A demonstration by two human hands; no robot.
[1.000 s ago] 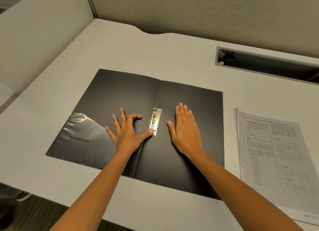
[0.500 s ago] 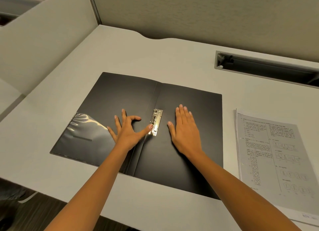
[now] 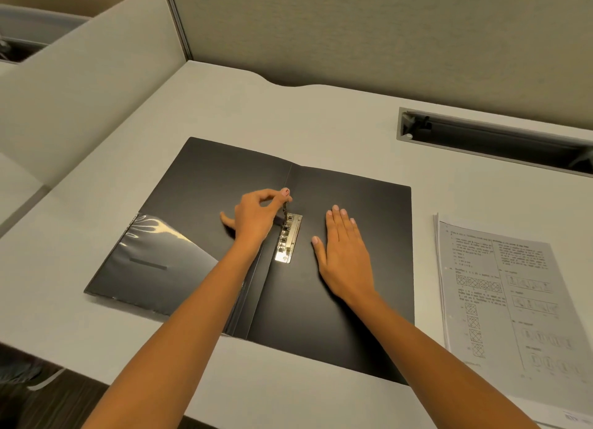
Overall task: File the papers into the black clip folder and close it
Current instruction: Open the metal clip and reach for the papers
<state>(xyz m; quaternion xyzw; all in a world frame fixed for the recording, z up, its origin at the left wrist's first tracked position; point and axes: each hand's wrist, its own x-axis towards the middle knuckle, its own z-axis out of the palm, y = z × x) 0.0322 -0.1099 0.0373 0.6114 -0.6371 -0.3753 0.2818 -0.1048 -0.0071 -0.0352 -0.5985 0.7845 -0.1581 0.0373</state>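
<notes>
Beside open black folder, papers; left hand pinching clip lever, right hand flat, open.

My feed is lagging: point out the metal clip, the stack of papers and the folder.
metal clip (image 3: 287, 241): head view, on its shiny base plate.
stack of papers (image 3: 500, 287): head view, on the printed top sheet.
folder (image 3: 375, 204): head view, on the bare right cover.

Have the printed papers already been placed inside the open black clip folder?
No, the stack of printed papers lies on the grey desk beside the open black clip folder.

black folder, silver clip, white papers
</notes>
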